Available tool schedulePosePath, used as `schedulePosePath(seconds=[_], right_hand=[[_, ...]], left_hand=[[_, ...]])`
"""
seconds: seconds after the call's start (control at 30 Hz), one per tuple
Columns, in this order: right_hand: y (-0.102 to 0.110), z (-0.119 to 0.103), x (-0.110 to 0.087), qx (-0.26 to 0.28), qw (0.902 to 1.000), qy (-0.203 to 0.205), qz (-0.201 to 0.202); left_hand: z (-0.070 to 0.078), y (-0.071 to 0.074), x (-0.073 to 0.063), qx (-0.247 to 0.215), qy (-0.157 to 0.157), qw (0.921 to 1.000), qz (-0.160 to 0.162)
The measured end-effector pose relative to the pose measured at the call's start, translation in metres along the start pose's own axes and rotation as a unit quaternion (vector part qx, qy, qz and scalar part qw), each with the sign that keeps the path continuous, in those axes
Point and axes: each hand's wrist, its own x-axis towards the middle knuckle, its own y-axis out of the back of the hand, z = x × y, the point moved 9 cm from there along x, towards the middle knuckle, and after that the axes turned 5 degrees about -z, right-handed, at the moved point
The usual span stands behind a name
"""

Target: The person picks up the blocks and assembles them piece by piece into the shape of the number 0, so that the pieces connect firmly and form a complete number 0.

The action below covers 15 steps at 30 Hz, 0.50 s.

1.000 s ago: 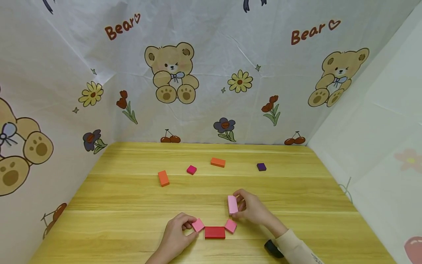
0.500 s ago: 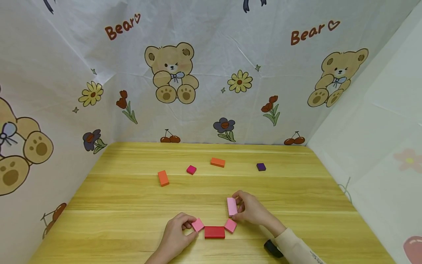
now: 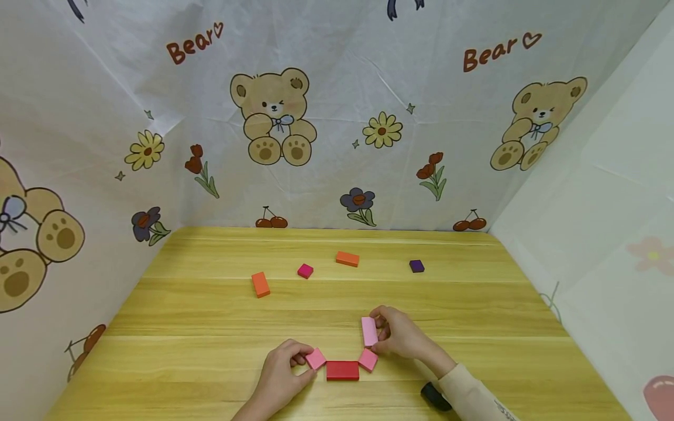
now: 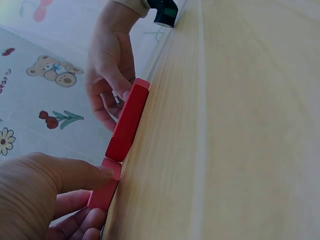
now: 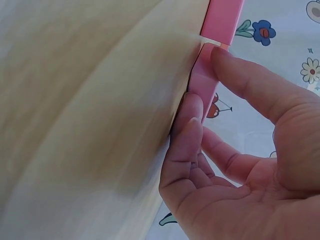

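Note:
My left hand point(image 3: 284, 371) pinches a small pink square block point(image 3: 316, 359) between thumb and fingers; in the left wrist view the thumb lies on that block's face. Its corner meets the left end of a red rectangular block point(image 3: 343, 371). At the red block's right end sits a second pink square block point(image 3: 368, 360), turned at an angle. My right hand point(image 3: 402, 333) grips a light pink rectangular block point(image 3: 370, 332) by its two ends, thumb at the near end. That block stands lengthwise just beyond the right square, their near ends close together.
Farther back on the wooden table point(image 3: 210, 327) lie an orange block point(image 3: 260, 285), a magenta square point(image 3: 305, 271), another orange block point(image 3: 347, 259) and a dark purple square point(image 3: 417, 266). A black band point(image 3: 436, 397) is by the right sleeve. Printed cloth walls point(image 3: 326, 175) border the table.
My right hand has drawn the light pink block slightly nearer, toward the right pink square. My left hand keeps its pinch in the same place.

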Motion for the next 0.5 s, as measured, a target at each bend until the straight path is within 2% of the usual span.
schedulePosePath(seconds=[0.5], right_hand=[[-0.0018, 0.0020, -0.0003, 0.005, 0.9999, -0.010, -0.009]], left_hand=[[0.0016, 0.0005, 0.0001, 0.001, -0.004, 1.0000, 0.001]])
